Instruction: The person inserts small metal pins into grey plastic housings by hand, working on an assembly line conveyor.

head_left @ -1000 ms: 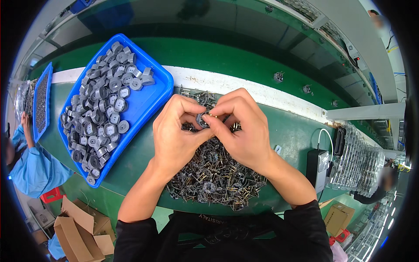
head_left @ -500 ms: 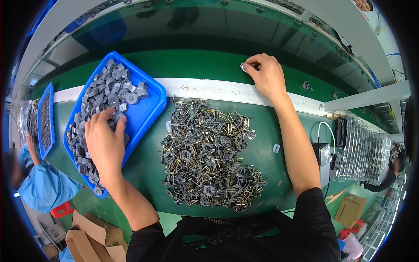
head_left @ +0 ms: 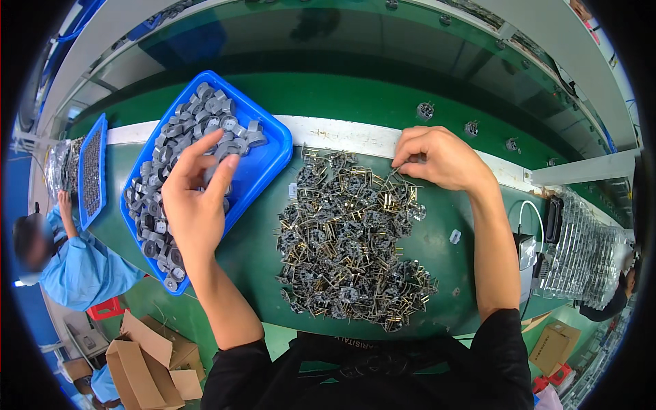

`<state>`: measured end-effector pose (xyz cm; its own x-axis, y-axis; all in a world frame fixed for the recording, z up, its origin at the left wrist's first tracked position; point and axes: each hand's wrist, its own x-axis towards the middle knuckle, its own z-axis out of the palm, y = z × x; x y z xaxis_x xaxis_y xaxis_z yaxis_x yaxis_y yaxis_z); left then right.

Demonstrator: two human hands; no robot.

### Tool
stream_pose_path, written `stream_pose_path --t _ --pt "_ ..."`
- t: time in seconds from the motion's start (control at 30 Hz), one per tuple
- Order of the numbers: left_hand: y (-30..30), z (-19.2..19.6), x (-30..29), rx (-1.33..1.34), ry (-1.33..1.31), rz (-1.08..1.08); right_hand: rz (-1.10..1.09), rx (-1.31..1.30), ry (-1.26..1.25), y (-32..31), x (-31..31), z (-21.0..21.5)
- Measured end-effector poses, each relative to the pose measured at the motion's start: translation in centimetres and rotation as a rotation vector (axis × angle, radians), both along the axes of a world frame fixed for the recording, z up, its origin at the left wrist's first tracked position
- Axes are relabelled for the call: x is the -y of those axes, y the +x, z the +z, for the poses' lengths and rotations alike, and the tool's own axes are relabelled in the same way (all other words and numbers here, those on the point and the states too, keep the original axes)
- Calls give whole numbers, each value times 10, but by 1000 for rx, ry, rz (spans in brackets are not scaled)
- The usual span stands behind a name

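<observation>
My left hand [head_left: 195, 195] is over a blue tray [head_left: 279, 147] heaped with grey round plastic caps [head_left: 174, 130]. Its thumb and index finger are spread, with caps showing in the gap; I see none clearly gripped. At the far right edge of a pile of dark round parts with brass pins [head_left: 355, 239], my right hand [head_left: 437, 157] pinches a pinned part [head_left: 398, 176], mostly hidden by the fingers.
Beyond a white rail [head_left: 335, 133], several finished-looking round pieces [head_left: 425, 111] stand spaced along a green strip. A small pale piece [head_left: 455, 236] lies right of the pile. Clear stacked trays [head_left: 584, 246] stand far right; a person in blue [head_left: 85, 270] sits at left.
My right hand has come back from the green strip to the pile, leaving a round piece there. My left hand has shifted farther over the tray and its fingers have spread. The view has shifted.
</observation>
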<state>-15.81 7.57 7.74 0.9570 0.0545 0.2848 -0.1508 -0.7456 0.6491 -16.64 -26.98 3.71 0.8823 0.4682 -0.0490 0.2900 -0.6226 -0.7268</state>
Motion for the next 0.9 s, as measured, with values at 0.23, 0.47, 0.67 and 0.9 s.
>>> stream_pose_path --t 0.23,0.47,0.67,0.9 --pt "-6 -11 25 -562 -1070 -395 -108 89 -57 -7 -17 34" --pt "-29 -13 60 -316 -662 -469 -14 161 456 -23 -50 41" --pt "-34 -26 65 -318 -613 -472 -41 152 535 -31 -68 40" --pt "-36 -18 61 -327 -417 -592 -137 351 459 -33 -77 32"
